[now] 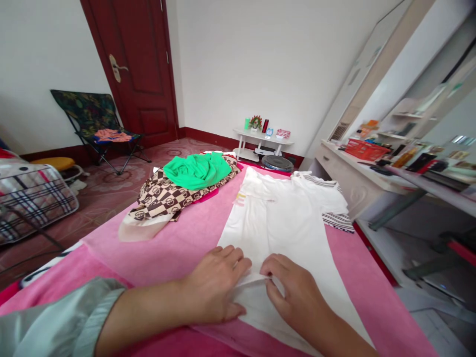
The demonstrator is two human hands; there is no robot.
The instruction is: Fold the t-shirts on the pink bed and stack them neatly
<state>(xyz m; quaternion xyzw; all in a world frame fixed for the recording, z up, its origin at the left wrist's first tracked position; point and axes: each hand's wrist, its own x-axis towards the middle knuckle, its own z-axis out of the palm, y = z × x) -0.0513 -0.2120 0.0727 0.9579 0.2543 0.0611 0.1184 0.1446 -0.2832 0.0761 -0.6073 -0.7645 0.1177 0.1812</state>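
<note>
A white T-shirt (293, 223) lies spread over a pink blanket (208, 223), its left side partly turned inward and its sleeves at the far end. My left hand (219, 282) rests palm down on the shirt's left edge, thumb apart from the fingers. Just beside it, my right hand (293, 287) pinches a raised bit of the white cloth between thumb and forefinger. Under the shirt's far right corner shows a black-and-white striped garment (338, 221). The fingertips of my right hand partly cover the pinched cloth.
A bunched green garment (199, 170) sits on brown checkered cloth (163, 193) at the blanket's far left. A camouflage folding chair (92, 116) stands near the red door (134, 64). On the right, a dressing table (345, 168) holds a red basket (366, 148). A low white shelf (262, 136) is behind.
</note>
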